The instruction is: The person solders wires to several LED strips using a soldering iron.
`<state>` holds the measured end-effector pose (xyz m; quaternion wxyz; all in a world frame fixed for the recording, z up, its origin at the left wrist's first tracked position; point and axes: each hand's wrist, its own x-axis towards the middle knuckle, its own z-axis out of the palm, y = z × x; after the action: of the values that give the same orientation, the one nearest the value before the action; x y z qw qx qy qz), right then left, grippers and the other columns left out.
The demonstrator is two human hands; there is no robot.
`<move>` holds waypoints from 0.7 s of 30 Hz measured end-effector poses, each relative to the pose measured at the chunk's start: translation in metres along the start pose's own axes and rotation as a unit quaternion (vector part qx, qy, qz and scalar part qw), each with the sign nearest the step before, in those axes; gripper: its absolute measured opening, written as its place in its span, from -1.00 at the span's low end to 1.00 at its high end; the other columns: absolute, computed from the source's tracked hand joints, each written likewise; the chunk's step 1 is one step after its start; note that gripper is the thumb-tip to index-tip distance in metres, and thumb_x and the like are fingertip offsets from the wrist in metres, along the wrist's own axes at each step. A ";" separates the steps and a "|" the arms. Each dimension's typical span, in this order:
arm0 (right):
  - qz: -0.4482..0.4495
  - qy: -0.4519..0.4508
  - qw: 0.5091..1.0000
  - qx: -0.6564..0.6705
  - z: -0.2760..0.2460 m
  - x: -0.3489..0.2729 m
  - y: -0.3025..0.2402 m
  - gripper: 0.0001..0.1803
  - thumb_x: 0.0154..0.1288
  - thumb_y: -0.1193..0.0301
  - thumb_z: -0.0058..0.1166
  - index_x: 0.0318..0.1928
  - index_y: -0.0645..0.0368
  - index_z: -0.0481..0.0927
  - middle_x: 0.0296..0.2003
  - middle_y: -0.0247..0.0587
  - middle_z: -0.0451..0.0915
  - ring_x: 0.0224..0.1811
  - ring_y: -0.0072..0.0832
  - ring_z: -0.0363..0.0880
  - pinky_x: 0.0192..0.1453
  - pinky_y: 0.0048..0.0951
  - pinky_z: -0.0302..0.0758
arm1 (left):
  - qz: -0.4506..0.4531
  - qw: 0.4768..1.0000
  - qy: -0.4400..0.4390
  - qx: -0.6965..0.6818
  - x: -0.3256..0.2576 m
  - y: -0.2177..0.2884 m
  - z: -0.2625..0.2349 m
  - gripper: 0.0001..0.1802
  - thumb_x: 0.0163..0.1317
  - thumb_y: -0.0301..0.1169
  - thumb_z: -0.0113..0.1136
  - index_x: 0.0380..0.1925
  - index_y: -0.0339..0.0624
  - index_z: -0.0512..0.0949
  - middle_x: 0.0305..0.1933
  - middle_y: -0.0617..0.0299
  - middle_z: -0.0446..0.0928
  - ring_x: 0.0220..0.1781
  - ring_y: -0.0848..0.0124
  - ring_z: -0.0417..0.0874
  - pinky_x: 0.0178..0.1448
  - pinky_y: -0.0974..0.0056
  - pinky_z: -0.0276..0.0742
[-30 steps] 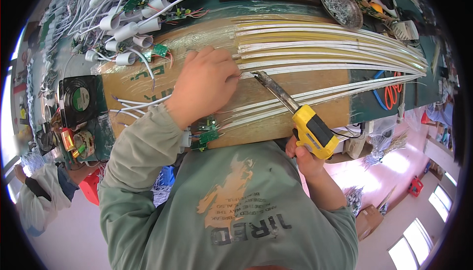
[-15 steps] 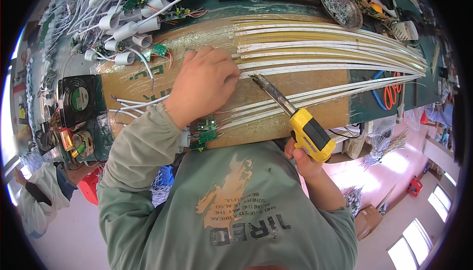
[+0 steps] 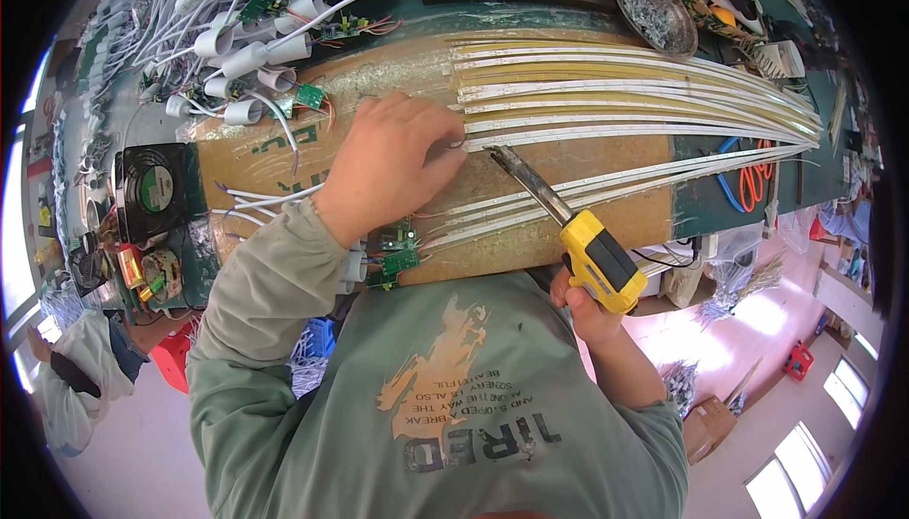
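Observation:
My left hand [image 3: 386, 167] is closed in a pinch at the left end of a white LED strip [image 3: 578, 135]. Its fingertips hide most of what lies between them. My right hand [image 3: 589, 313] grips a yellow and black soldering gun [image 3: 603, 259] by its handle. The metal tip points up and left, just beside the same strip end, close to my left fingertips. Below my left wrist sit small green circuit boards [image 3: 398, 259] with thin wires, by the ends of several LED strips [image 3: 540, 205] set apart from the larger bundle.
Cardboard [image 3: 559, 247] covers the bench's middle. White tubular housings [image 3: 248, 60] with cables and boards are heaped at the far left. A black fan [image 3: 151, 192] stands left. A metal dish [image 3: 660, 19] lies at the back, orange-handled scissors [image 3: 750, 186] at right. Another person's sleeve [image 3: 90, 367] shows far left.
My left hand has shifted slightly right along the strip end, its fingers a little more extended. The soldering gun has moved very slightly right, its tip still beside the strip.

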<state>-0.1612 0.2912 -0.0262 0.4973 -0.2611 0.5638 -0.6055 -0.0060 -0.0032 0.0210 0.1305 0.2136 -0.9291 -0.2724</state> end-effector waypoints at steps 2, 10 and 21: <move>-0.004 0.004 1.000 0.006 0.001 0.000 0.000 -0.92 0.32 0.45 0.21 -0.29 0.18 0.59 -0.45 -0.38 0.54 -0.40 -0.55 0.49 -0.34 -0.49 0.39 | 0.007 1.000 0.004 0.003 -0.001 -0.002 0.001 -0.84 0.11 -0.38 0.34 -0.29 -0.11 0.62 -0.19 0.20 0.64 -0.08 0.13 0.61 0.11 0.09 0.44; -0.013 0.011 1.000 0.006 -0.003 -0.004 0.005 -0.90 0.31 0.47 0.24 -0.22 0.20 0.60 -0.40 -0.34 0.57 -0.38 -0.54 0.52 -0.33 -0.48 0.42 | 0.034 0.999 0.012 0.031 -0.003 -0.002 0.005 -0.88 0.11 -0.43 0.31 -0.32 -0.11 0.64 -0.12 0.25 0.62 -0.04 0.17 0.60 0.08 0.10 0.43; -0.039 0.041 0.998 -0.011 -0.002 -0.003 0.009 -0.87 0.32 0.49 0.24 -0.17 0.22 0.60 -0.38 -0.32 0.59 -0.38 -0.51 0.54 -0.32 -0.46 0.44 | 0.056 0.997 0.023 0.041 -0.004 -0.003 0.009 -0.90 0.04 -0.45 0.33 -0.38 -0.08 0.66 -0.11 0.32 0.59 -0.03 0.24 0.57 0.09 0.14 0.41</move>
<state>-0.1587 0.2957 -0.0347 0.4473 -0.2631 0.5796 -0.6283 -0.0048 0.0001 0.0113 0.1580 0.1728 -0.9466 -0.2218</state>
